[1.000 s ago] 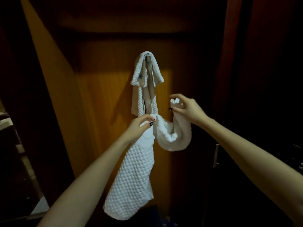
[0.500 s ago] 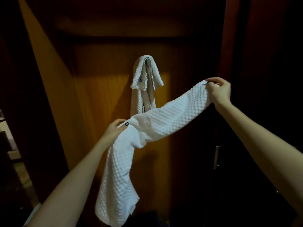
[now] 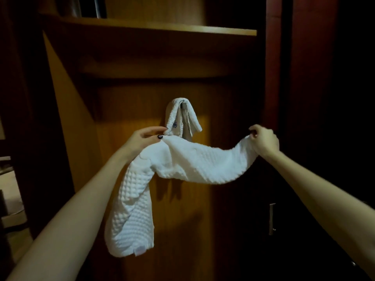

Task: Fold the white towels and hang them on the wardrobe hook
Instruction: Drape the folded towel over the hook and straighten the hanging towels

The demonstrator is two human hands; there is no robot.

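Observation:
A white waffle-weave towel (image 3: 182, 161) stretches between both hands in front of the wooden wardrobe panel (image 3: 125, 110). My left hand (image 3: 144, 138) pinches it near the middle, just left of and below the hook, and the long end hangs down from there. My right hand (image 3: 263, 138) grips the other end, held out to the right at about the same height. Another folded white towel (image 3: 182, 118) with a small blue mark hangs over the metal hook (image 3: 183, 101), whose tip shows at the fold.
A wooden shelf (image 3: 182, 30) runs above the hook. A dark door with a metal handle (image 3: 272, 218) stands at the right. Dim shelving sits at the far left.
My left hand has risen to just beside the hung towel. My right hand has come down, so the towel now stretches level and sags. The view has tilted upward, showing the shelf.

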